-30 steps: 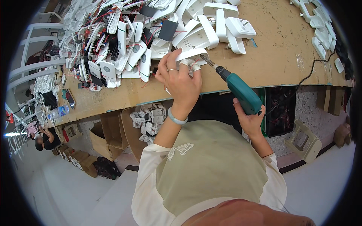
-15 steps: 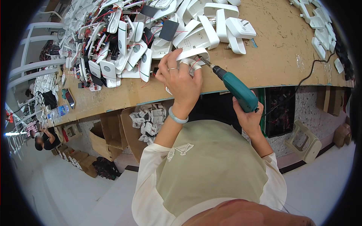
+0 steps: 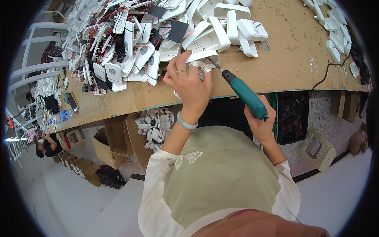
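Observation:
My left hand [image 3: 191,81] is closed around a white plastic housing [image 3: 213,59] at the table's near edge. White wraps cover some of its fingertips, and a thin red wire shows beside them. In my right hand [image 3: 261,118] is a green electric screwdriver [image 3: 248,97], gripped at its rear end. It slants up and to the left, its bit reaching into the open side of the housing. The bit's very tip and any screw under it are too small to make out. Part of the housing is hidden behind my left fingers.
A large heap of white housings [image 3: 144,55] with red wires covers the table's left. More white parts [image 3: 335,37] line the right edge. The screwdriver's black cord [image 3: 320,81] runs across the cardboard-covered tabletop [image 3: 292,51]. Below stand a box of white parts [image 3: 133,132] and a plastic stool [image 3: 317,148].
The green screwdriver's rear end has swung slightly down and to the left with my right hand. My left hand and the housing have barely moved.

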A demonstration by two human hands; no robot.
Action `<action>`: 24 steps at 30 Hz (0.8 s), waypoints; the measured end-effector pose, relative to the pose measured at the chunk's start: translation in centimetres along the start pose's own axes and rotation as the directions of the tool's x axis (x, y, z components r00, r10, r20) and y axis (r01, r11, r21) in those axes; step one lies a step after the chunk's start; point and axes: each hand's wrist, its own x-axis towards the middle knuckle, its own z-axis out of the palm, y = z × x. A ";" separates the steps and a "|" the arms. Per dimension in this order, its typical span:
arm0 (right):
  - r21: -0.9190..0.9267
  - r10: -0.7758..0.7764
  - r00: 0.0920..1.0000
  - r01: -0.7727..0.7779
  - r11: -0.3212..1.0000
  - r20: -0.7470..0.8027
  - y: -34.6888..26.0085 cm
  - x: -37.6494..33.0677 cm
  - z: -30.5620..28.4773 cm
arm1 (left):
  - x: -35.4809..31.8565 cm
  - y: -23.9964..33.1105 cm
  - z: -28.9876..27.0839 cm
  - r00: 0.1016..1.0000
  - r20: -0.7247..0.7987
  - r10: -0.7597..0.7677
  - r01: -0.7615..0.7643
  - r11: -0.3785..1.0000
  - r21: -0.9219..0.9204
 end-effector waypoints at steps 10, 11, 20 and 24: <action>-0.004 -0.049 0.998 0.049 0.999 -0.030 0.0 -0.3 -0.2 | 0.0 0.0 0.0 1.000 -0.002 0.000 0.000 1.000 0.007; -0.004 -0.049 0.998 0.049 0.999 -0.030 0.0 -0.4 -0.2 | 0.0 0.0 0.0 1.000 0.006 -0.004 0.004 1.000 0.010; 0.059 0.062 0.993 -0.056 0.997 -0.102 0.1 -1.4 -0.4 | 0.1 0.1 0.0 1.000 0.005 -0.009 0.009 1.000 0.015; 0.127 0.115 0.986 -0.100 0.987 -0.119 -0.1 -1.9 -0.8 | 0.2 0.3 -0.1 1.000 0.013 -0.009 0.009 1.000 0.028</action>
